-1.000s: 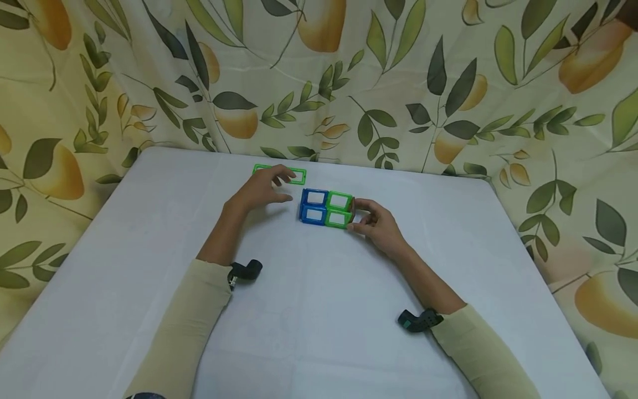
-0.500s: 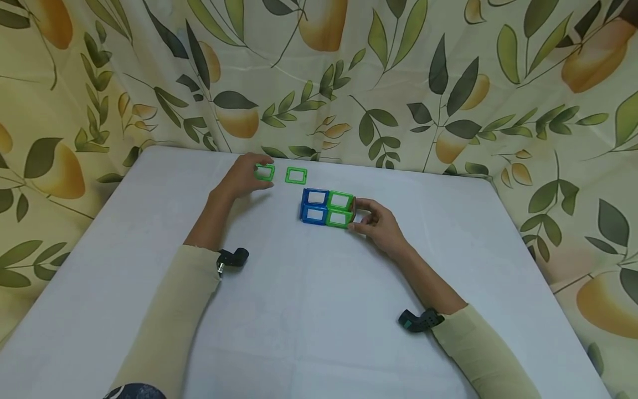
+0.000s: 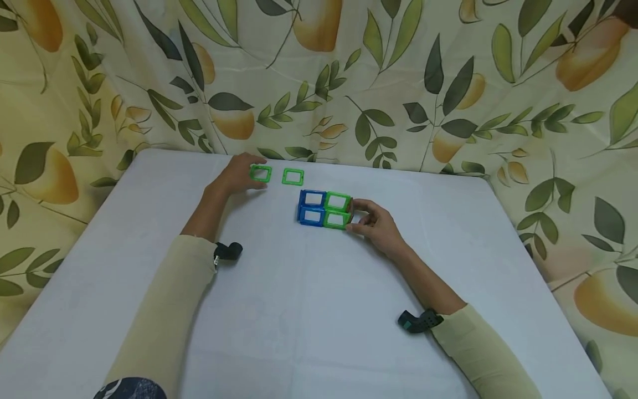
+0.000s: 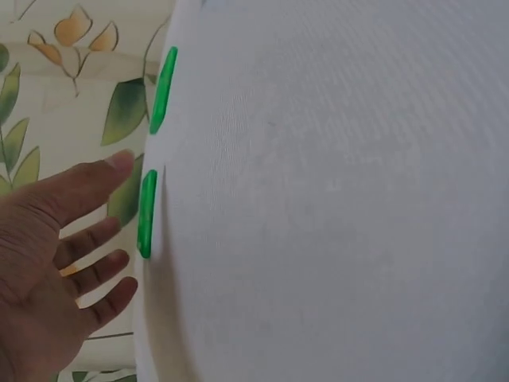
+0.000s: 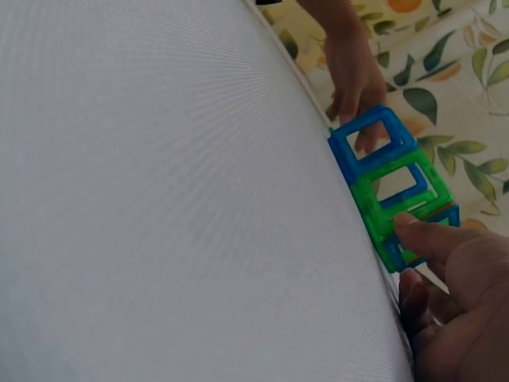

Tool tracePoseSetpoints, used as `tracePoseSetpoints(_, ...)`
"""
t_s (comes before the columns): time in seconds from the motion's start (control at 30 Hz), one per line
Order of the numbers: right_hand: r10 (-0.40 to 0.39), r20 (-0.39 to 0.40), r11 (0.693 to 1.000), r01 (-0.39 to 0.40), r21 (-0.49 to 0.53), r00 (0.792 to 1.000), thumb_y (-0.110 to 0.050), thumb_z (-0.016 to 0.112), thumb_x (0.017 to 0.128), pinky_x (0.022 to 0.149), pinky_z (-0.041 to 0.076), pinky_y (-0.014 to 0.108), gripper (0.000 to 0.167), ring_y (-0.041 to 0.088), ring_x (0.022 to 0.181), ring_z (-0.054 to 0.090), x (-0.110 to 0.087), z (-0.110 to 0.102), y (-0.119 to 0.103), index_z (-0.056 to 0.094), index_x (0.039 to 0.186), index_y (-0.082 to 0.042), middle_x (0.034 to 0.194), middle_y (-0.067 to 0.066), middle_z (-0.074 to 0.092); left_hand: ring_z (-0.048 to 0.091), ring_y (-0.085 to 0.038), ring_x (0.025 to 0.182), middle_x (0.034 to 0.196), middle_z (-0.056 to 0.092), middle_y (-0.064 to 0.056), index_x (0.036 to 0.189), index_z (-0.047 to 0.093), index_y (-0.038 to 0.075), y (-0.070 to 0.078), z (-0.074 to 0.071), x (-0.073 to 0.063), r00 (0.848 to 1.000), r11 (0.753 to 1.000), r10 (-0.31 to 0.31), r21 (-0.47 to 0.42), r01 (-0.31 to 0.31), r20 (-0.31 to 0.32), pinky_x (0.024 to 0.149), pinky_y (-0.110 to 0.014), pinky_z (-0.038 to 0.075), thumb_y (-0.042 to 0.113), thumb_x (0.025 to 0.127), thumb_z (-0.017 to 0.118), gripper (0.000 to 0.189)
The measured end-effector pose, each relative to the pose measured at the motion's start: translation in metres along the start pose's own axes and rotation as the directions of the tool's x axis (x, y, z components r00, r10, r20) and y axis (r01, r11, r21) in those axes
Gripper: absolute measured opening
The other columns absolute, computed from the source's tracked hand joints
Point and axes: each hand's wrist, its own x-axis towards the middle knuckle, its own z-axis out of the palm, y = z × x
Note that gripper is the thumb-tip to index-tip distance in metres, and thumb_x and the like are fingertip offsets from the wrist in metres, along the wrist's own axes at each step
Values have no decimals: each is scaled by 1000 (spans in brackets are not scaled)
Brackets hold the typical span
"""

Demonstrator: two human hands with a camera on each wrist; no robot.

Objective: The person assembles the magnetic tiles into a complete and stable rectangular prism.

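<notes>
Two green square magnetic tile frames lie side by side near the table's far edge. My left hand (image 3: 235, 176) is around the left green tile (image 3: 261, 180), thumb and fingers apart; in the left wrist view its fingers are relaxed beside the tile's edge (image 4: 147, 215). The right green tile (image 3: 292, 184) lies just beyond. To the right stands a box-like block of blue and green magnetic tiles (image 3: 313, 208). My right hand (image 3: 381, 230) holds its right end, with the thumb on a green tile (image 5: 368, 203) in the right wrist view; the other fingertips are partly hidden.
A white cloth covers the table (image 3: 299, 310). Behind its far edge hangs a curtain (image 3: 339, 111) printed with fruit and leaves. Black wrist cameras sit on the left forearm (image 3: 229, 251) and right forearm (image 3: 418, 320).
My left hand has moved left and away from the right green tile. The left tile, beside the right one a second ago, now lies further left with a gap between them. The right hand keeps still.
</notes>
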Motion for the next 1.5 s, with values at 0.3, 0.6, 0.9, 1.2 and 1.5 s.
tracePoseSetpoints(0.3, -6, 6, 1000, 6, 14, 1000, -5, 81, 91, 66, 45, 22, 65, 23, 89, 54, -1, 0, 2, 55, 150, -6, 144, 15, 58, 25, -45, 148, 162, 32, -25, 156, 46, 1, 2, 6, 10, 996, 994, -67, 88, 61, 66, 119, -57, 28, 17, 91, 84, 77)
tracePoseSetpoints(0.6, -11, 6, 1000, 11, 14, 1000, -7, 83, 90, 63, 45, 23, 65, 21, 86, 55, 0, -1, 2, 55, 150, -6, 143, 15, 59, 24, -42, 148, 165, 30, -21, 159, 44, 6, -2, 8, 9, 990, 986, -128, 116, 120, 66, 118, -58, 29, 22, 96, 79, 74)
tracePoseSetpoints(0.9, 6, 7, 999, -6, 36, 1000, -5, 82, 90, 64, 45, 23, 64, 22, 87, 55, 1, 0, 4, 56, 149, -6, 142, 14, 59, 28, -40, 141, 158, 31, -23, 158, 46, 4, -11, 6, 9, 989, 990, -129, 75, 123, 78, 117, -57, 31, 21, 100, 74, 66)
tracePoseSetpoints(1.2, -5, 5, 999, 5, 37, 1000, -4, 82, 90, 63, 45, 23, 63, 22, 87, 54, 2, -1, 2, 56, 148, -6, 141, 15, 60, 37, -40, 128, 143, 41, -27, 152, 52, -1, -5, 0, 6, 992, 994, -94, 54, 90, 80, 111, -54, 36, 15, 99, 75, 60)
tracePoseSetpoints(1.5, 7, 3, 1000, -7, 22, 1000, -6, 82, 90, 66, 45, 22, 64, 24, 89, 54, 1, -1, 2, 56, 149, -7, 142, 14, 59, 43, -40, 124, 141, 56, -27, 145, 60, -2, -10, 3, 12, 997, 998, -22, 60, 18, 67, 109, -53, 35, 14, 95, 80, 56)
